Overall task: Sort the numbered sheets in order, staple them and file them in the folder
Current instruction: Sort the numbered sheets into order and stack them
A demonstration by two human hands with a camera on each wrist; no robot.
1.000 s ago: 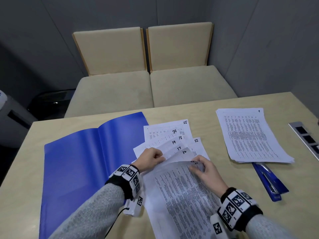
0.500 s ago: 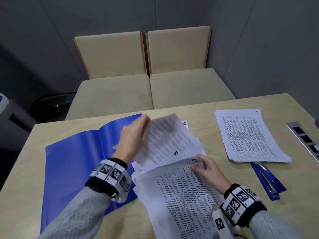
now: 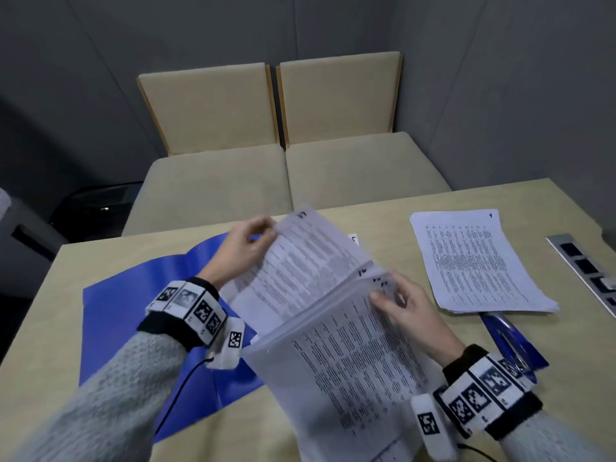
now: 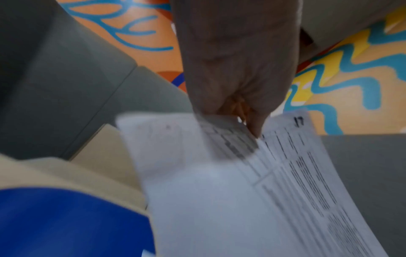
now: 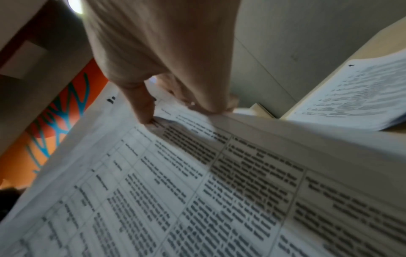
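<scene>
My left hand [image 3: 258, 235] pinches the top corner of a printed sheet [image 3: 300, 271] and holds it lifted and tilted; the left wrist view shows that sheet [image 4: 285, 173] numbered 17 between the thumb and fingers [image 4: 252, 121]. My right hand [image 3: 396, 301] holds the upper edge of a thick stack of numbered sheets [image 3: 350, 361], thumb [image 5: 142, 107] on top, fingers curled beneath. A blue folder [image 3: 133, 315] lies open on the left under the papers. A second pile, with sheet 1 on top [image 3: 473, 261], lies at the right. A blue stapler [image 3: 510, 341] sits just below that pile.
The wooden table [image 3: 383, 208] carries everything. A metal socket strip [image 3: 586, 268] is set into its right edge. Two beige padded chairs [image 3: 266, 145] stand against the far side. Dark equipment [image 3: 93, 208] sits on the floor at the left.
My left hand left the fanned sheets, swept up and away, and now holds one sheet raised by its top corner. The right hand stayed on the stack's top edge.
</scene>
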